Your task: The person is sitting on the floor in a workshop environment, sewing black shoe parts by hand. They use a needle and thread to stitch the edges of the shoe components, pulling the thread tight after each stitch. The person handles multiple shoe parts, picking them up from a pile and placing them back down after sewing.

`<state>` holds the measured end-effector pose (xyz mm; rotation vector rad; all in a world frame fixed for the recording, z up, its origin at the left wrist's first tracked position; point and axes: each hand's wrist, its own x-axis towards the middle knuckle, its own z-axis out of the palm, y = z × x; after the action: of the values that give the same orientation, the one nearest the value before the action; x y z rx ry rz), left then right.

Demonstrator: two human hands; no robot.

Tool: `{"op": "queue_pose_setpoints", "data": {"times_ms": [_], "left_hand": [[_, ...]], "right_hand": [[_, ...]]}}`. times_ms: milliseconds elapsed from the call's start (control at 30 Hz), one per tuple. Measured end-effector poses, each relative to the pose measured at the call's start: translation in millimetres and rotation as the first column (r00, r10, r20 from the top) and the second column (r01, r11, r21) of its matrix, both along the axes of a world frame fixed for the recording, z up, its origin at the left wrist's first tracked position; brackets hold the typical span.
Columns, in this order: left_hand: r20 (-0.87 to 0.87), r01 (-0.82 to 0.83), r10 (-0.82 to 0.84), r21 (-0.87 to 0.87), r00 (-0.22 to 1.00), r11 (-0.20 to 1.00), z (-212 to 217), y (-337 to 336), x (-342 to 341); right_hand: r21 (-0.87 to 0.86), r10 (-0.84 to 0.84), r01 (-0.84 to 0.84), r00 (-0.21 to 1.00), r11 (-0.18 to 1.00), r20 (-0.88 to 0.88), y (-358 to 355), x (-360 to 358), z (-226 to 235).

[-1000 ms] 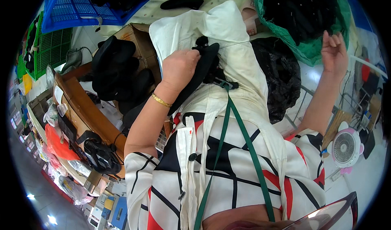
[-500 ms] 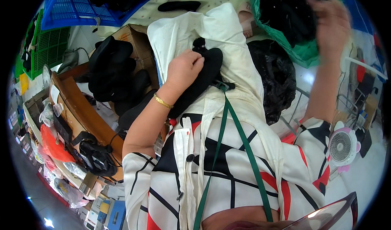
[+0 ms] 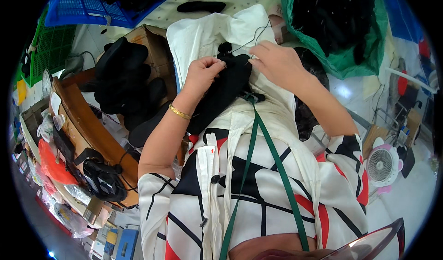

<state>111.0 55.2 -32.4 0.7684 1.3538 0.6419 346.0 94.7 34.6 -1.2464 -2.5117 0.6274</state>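
Across my lap, on the white apron, lies a long black shoe-shaped piece, tilted with its far end toward the right. My left hand is over its left edge, thumb and forefinger pinched together; whatever is between them is too small to name. A gold bracelet circles that wrist. My right hand is over the far right end, fingers bent in a pinch beside a thin dark thread that loops up over the apron. Whether a needle is there cannot be seen.
At left, a stack of black shoe-shaped pieces stands by a cardboard box and a brown wooden table. A green sack of black pieces is at far right, a blue basket at far left. A pink-white fan stands right.
My right hand has come down and left from above the green sack to the black piece. The thread loop now shows. My left hand has stayed there, its fingers now pinched more upright.
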Motion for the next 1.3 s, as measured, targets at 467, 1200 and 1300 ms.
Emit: {"op": "queue_pose_setpoints", "data": {"times_ms": [467, 1200, 1300], "left_hand": [[0.102, -0.018, 0.022, -0.04, 0.995, 0.999, -9.0, 1.4, -4.0], [0.182, -0.035, 0.051, -0.091, 0.982, 0.995, -4.6, 0.1, -3.6], [0.185, -0.044, 0.059, -0.087, 0.981, 0.995, -4.2, 0.1, -2.4]], "right_hand": [[-0.464, 0.287, -0.12, 0.907, 0.877, 0.307, -53.6, -9.3, -25.6], [-0.032, 0.036, -0.031, 0.98, 0.999, 0.196, -25.2, -42.7, -6.7], [-0.038, 0.033, -0.026, 0.979, 0.999, 0.2, -24.6, -42.8, -7.8]]}}
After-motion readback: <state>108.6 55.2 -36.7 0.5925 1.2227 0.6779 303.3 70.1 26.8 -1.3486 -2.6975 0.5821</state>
